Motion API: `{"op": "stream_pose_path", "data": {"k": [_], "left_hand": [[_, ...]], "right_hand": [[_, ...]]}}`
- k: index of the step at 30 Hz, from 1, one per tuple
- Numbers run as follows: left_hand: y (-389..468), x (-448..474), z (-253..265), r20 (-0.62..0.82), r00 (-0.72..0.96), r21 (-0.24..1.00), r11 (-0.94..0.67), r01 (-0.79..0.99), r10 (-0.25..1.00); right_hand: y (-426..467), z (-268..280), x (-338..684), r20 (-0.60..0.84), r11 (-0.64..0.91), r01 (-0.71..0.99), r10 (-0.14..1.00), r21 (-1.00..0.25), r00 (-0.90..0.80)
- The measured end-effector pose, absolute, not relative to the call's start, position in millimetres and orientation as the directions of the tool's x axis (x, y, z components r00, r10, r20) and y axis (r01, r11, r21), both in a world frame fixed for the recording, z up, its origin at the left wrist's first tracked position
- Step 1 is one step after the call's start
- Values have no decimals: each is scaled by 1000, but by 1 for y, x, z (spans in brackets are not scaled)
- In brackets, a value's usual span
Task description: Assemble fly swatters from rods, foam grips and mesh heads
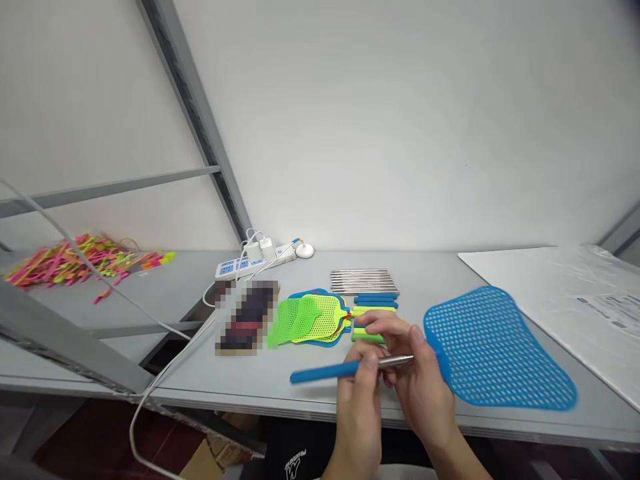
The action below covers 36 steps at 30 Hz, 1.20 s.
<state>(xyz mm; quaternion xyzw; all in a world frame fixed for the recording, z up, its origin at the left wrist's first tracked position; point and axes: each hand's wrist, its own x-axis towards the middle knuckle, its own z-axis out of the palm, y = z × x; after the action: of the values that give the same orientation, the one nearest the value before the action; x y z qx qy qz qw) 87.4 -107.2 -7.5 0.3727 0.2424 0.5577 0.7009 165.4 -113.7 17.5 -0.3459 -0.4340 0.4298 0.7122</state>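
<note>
My left hand (359, 400) is closed round a blue handle (320, 373), its thumb on top. From the handle a silver metal rod (397, 361) runs to the right, towards my right hand (425, 387). The right fingers are curled at the narrow neck of a large blue mesh fly swatter head (500, 353), which spreads out to the right above the shelf's front edge. My thumb hides whether rod and neck are joined. Just beyond my hands lie blue handles (376, 300) and green ones (369, 337), partly covered by my fingers.
Stacked green, yellow and blue swatter heads (315, 319) lie left of the handles, with a row of metal rods (363, 281) behind. A power strip (235, 267) with cables and a pixelated object (247, 319) are further left. A white wrapped panel (565, 293) lies right; colourful sticks (75, 263) far left.
</note>
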Motion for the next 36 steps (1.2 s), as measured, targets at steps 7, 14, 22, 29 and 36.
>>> {"op": "stream_pose_path", "data": {"k": [7,14,22,29,36], "left_hand": [[-104,88,-18,98,282,929,13,-370,954],[-83,46,9,103,139,921,-41,-386,985],[-77,41,20,65,-84,832,-101,-546,994],[-98,96,10,23,270,882,107,-458,963],[-102,101,5,86,564,981,29,-193,822]], "right_hand": [[-115,7,165,321,394,-344,914,-853,249],[-118,20,208,312,557,-450,802,-698,509],[-124,22,255,163,562,-494,753,-663,638],[-124,20,212,152,431,-504,851,-748,502],[-131,1,189,296,360,-108,876,-927,380]]}}
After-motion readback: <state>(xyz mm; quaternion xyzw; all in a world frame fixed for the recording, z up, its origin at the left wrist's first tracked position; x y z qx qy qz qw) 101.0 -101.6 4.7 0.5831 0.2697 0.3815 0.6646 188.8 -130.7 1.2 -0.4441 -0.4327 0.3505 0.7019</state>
